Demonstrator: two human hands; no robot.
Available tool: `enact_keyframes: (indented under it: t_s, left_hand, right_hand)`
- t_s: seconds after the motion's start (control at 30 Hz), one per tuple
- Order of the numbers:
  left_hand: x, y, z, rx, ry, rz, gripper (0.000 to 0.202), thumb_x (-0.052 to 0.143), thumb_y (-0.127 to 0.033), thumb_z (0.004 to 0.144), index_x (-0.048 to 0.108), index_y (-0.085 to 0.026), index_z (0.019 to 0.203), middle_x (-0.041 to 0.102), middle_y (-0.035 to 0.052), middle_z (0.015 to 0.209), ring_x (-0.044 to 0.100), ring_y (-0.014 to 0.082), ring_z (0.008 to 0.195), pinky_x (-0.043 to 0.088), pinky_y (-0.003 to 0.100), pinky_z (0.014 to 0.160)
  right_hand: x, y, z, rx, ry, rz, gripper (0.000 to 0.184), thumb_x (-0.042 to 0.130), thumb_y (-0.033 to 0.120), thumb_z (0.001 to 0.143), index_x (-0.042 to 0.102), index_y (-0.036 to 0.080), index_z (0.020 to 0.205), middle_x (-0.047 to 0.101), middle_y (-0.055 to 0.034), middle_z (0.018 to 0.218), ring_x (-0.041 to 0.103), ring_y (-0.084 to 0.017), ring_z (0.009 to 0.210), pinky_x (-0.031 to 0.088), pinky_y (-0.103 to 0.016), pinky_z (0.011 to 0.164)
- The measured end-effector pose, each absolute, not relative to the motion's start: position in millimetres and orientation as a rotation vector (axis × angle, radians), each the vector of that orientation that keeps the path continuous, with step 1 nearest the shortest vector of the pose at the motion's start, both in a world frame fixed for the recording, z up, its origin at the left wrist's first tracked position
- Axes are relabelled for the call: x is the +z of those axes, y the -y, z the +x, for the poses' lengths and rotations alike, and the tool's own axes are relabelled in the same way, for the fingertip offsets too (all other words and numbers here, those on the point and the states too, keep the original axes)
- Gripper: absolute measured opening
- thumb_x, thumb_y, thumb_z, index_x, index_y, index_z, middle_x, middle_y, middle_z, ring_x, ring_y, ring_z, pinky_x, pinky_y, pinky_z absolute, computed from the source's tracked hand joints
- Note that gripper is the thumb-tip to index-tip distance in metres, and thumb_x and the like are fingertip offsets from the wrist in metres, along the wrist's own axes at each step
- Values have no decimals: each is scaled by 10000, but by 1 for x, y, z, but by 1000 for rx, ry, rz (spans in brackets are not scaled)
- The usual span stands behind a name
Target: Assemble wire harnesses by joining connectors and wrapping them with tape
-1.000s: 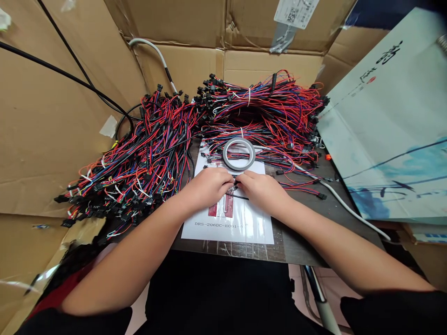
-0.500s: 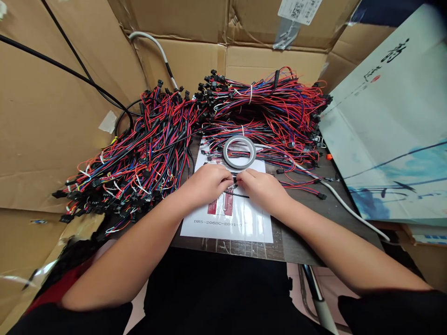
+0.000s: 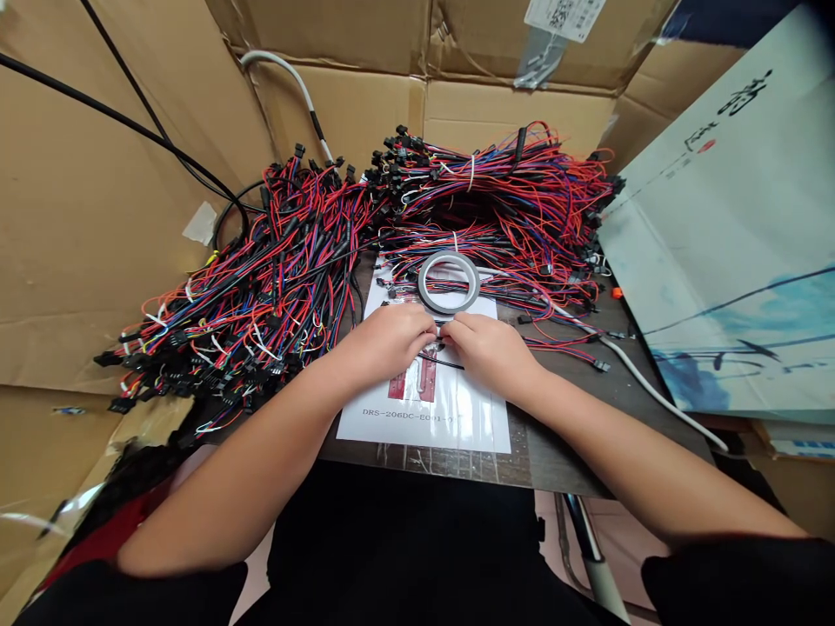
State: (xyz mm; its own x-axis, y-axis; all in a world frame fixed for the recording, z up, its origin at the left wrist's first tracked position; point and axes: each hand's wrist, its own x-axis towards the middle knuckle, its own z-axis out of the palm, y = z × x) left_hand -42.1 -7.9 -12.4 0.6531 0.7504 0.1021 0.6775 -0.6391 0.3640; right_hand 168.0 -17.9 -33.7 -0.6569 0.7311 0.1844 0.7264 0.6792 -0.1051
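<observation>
My left hand and my right hand meet fingertip to fingertip above a printed sheet. Both are closed in a pinch on a wire harness, whose red and black wires run out to the right from under my right hand and end in a black connector. A short black cable piece shows below my fingertips. The exact spot being pinched is mostly hidden by my fingers. Just beyond them a roll of grey tape lies on the sheet and wires.
Wire harnesses are heaped to the left, and tied bundles lie at the back. A white cable crosses the dark table on the right. Cardboard walls and a pale printed board enclose the space.
Both hands stay together in nearly the same place, with only slight finger movement. The view has shifted a little.
</observation>
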Motion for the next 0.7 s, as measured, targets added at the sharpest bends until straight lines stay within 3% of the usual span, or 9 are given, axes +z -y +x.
enact_keyframes:
  t_s: [0.1, 0.2, 0.47, 0.6, 0.7]
  left_hand:
    - [-13, 8, -43, 396, -1114, 2564, 229, 480, -233, 969, 675, -161, 1064, 677, 74, 1018, 613, 209, 987, 476, 340, 843]
    - [-13, 9, -42, 371, -1100, 2571, 240, 466, -223, 969, 694, -166, 1020, 654, 69, 956, 603, 191, 916, 470, 323, 788]
    - [-14, 10, -38, 339, -1105, 2555, 231, 427, -198, 969, 637, -156, 883, 589, 61, 902, 549, 170, 831, 430, 304, 721]
    - [-13, 9, -40, 350, -1068, 2510, 231, 423, -209, 973, 632, -152, 893, 587, 63, 922, 547, 179, 868, 434, 319, 761]
    - [-11, 7, -41, 343, -1056, 2478, 235, 428, -218, 973, 637, -150, 891, 585, 59, 909, 543, 179, 865, 430, 322, 773]
  right_hand:
    - [-35, 15, 168, 19, 2648, -1085, 220, 420, 154, 974, 640, 147, 969, 641, -82, 893, 487, -204, 854, 345, -321, 714]
    - [-34, 14, 168, 14, 2626, -1010, 244, 410, 169, 986, 643, 142, 920, 651, -90, 881, 480, -216, 887, 351, -338, 767]
    - [-33, 21, 170, -52, 2611, -1076, 223, 427, 167, 988, 636, 150, 912, 608, -56, 792, 487, -179, 766, 320, -323, 696]
    - [-34, 22, 174, 41, 2641, -1068, 195, 422, 160, 986, 612, 169, 1026, 591, -54, 901, 479, -150, 713, 330, -280, 617]
    - [-32, 22, 174, 90, 2623, -999, 198, 421, 129, 963, 596, 152, 1052, 587, -91, 1008, 507, -160, 757, 387, -287, 641]
